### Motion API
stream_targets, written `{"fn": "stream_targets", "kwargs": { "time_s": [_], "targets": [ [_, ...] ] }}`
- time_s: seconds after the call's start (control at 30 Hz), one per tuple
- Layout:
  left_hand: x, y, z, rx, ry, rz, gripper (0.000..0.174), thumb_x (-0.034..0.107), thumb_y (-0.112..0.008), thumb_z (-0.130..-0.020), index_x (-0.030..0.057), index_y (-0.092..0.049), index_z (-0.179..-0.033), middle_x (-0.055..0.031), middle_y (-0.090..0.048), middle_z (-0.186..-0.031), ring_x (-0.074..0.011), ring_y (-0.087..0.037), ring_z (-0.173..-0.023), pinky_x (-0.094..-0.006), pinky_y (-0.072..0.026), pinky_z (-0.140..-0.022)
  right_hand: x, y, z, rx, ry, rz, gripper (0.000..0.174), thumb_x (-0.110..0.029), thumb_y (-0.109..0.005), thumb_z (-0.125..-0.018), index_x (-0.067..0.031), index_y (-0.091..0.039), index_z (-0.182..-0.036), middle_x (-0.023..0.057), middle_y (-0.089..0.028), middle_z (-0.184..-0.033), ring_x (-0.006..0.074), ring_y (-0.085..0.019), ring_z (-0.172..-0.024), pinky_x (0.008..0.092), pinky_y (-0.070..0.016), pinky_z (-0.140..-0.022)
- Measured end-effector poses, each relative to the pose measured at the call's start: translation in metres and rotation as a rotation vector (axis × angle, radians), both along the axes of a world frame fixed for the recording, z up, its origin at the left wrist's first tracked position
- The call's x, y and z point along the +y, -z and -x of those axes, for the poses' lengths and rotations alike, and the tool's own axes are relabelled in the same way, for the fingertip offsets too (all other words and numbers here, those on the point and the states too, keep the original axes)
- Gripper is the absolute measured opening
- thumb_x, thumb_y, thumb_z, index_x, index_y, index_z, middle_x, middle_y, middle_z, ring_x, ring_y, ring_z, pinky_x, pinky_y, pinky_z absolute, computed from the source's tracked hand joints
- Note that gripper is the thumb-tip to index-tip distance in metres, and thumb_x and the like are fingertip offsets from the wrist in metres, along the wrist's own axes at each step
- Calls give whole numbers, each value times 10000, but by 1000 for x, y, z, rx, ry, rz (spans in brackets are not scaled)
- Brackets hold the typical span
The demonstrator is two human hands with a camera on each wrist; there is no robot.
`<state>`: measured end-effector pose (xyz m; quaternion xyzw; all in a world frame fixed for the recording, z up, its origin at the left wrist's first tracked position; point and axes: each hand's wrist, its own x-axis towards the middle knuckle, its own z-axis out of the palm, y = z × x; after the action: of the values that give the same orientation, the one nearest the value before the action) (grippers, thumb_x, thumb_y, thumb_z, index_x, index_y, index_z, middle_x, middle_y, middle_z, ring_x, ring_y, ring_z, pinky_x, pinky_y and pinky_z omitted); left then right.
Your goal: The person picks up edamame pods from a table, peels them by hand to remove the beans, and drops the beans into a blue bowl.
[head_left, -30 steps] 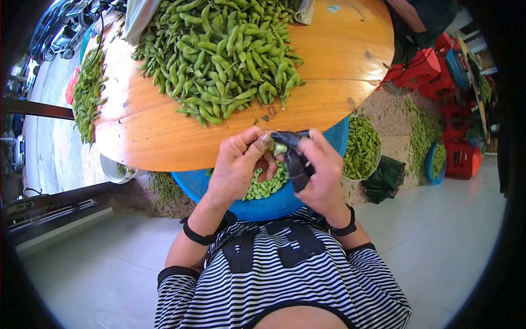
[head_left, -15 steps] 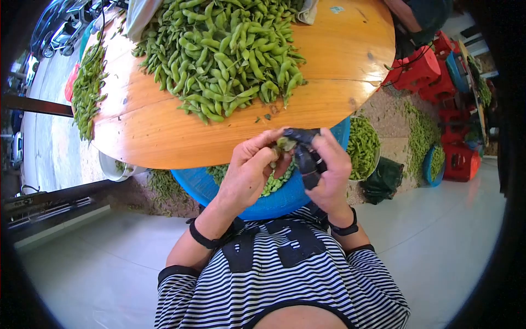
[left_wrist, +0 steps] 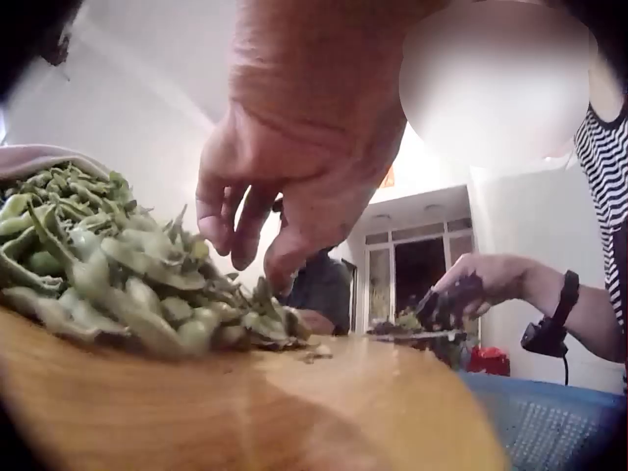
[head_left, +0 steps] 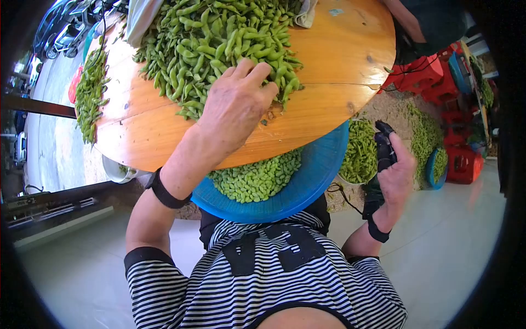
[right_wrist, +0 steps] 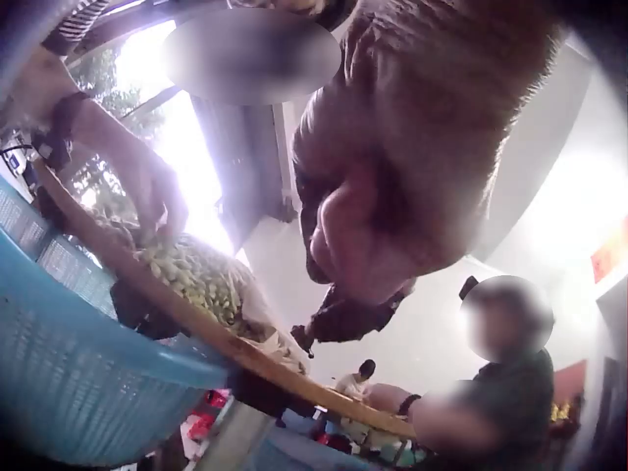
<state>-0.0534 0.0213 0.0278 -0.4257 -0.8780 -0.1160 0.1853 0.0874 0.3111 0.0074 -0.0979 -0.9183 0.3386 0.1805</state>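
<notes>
My left hand (head_left: 238, 104) is at the near edge of a heap of green soybean pods (head_left: 219, 33) on the wooden table (head_left: 329, 71). Its fingers hang loosely bent down to the pods, as the left wrist view shows, with no pod pinched between them. Off to the right, my right hand (head_left: 399, 172) hovers beside a pale bucket of pods (head_left: 359, 151). Black coverings (head_left: 384, 145) wrap its thumb and a finger, which stand relaxed with nothing seen between them. Below the table edge, a blue basket (head_left: 323, 162) holds shelled green beans (head_left: 257, 178).
More pods (head_left: 90, 98) lie along the table's left side. Red stools (head_left: 460, 159) and a small blue basin (head_left: 435, 164) stand to the right, by pods scattered on the floor. Another person (right_wrist: 500, 383) sits at the table's far side. A pale cloth (head_left: 143, 19) borders the heap.
Earlier both hands were together above the blue basket, working at a pod. Since then the left hand has gone forward to the heap and the right hand out to the right. The pod is out of sight.
</notes>
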Motion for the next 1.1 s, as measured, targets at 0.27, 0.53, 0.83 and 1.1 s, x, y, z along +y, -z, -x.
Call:
{"fn": "stream_targets", "kwargs": {
  "time_s": [0.27, 0.53, 0.83, 1.1],
  "targets": [
    [-11, -1, -31, -413, -117, -274, 186, 29, -659, -820, 28, -655, -1006, -66, -608, -802, -178, -583, -694, -291, -479, -600, -71, 0, 13, -81, -237, 532, 290, 1, -618, -803, 3, -626, -1093, 74, -662, -837, 128, -627, -763, 249, -484, -701],
    [-8, 24, -86, -1516, -256, -1047, 166, 97, -631, -924, -47, -645, -1003, -13, -626, -754, -42, -531, -617, -193, -429, -555, -108, 9, 23, -274, -552, 1274, 216, -24, -572, -900, 24, -622, -1105, -25, -547, -689, 29, -470, -552, 189, -370, -477],
    [-5, 31, -98, -1220, -309, -950, 100, 37, -673, -867, -54, -655, -906, -65, -652, -741, -87, -607, -672, -243, -497, -603, -109, 0, 25, -258, -548, 880, 241, -51, -555, -889, 83, -610, -1082, -20, -475, -646, 29, -417, -521, 183, -314, -465],
    [-5, 31, -99, -1308, -230, -1053, 65, 43, -647, -891, -14, -645, -922, -65, -638, -752, -103, -578, -614, -241, -455, -539, -101, 10, 27, -220, -593, 910, 217, 67, -580, -800, 34, -623, -1010, -8, -481, -762, 55, -441, -575, 206, -333, -480]
  ]
}}
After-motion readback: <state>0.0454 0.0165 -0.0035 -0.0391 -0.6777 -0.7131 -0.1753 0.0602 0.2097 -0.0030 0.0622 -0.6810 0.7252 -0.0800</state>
